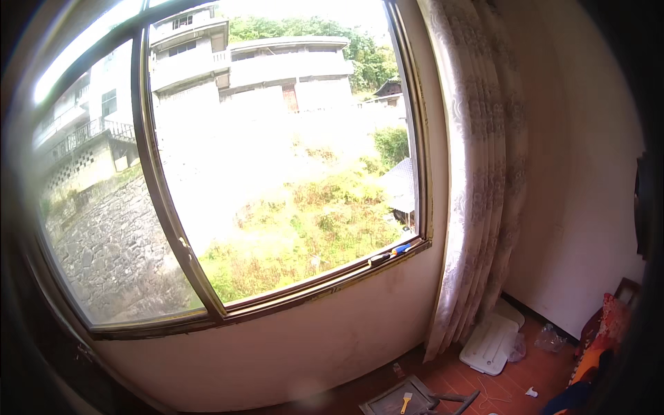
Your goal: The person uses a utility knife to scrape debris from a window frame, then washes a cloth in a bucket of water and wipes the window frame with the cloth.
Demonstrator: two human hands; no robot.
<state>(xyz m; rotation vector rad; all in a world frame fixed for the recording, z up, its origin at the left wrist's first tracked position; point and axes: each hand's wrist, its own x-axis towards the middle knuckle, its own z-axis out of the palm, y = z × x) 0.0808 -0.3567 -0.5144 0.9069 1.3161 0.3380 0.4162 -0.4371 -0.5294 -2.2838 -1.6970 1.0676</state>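
Note:
Neither of my hands shows in the head view. A large window (144, 138) with a dark metal frame fills the left and middle; its right part is bright, and a sliding pane's upright stands left of centre. On the sill's right end lie a blue-handled thing (401, 248) and a black piece (379, 260), perhaps one tool; the kind is too small to tell. Near the lower edge, a small tool with a yellow handle and pale flat head (407, 401), a brush or scraper, lies on a dark framed panel (387, 405).
A patterned curtain (477, 173) hangs right of the window. On the reddish floor are a white plastic lid or board (487, 349), clear plastic bags (550, 337) and a white scrap (531, 392). Red and orange cloth (612, 325) is piled at the right. Buildings and plants show outside.

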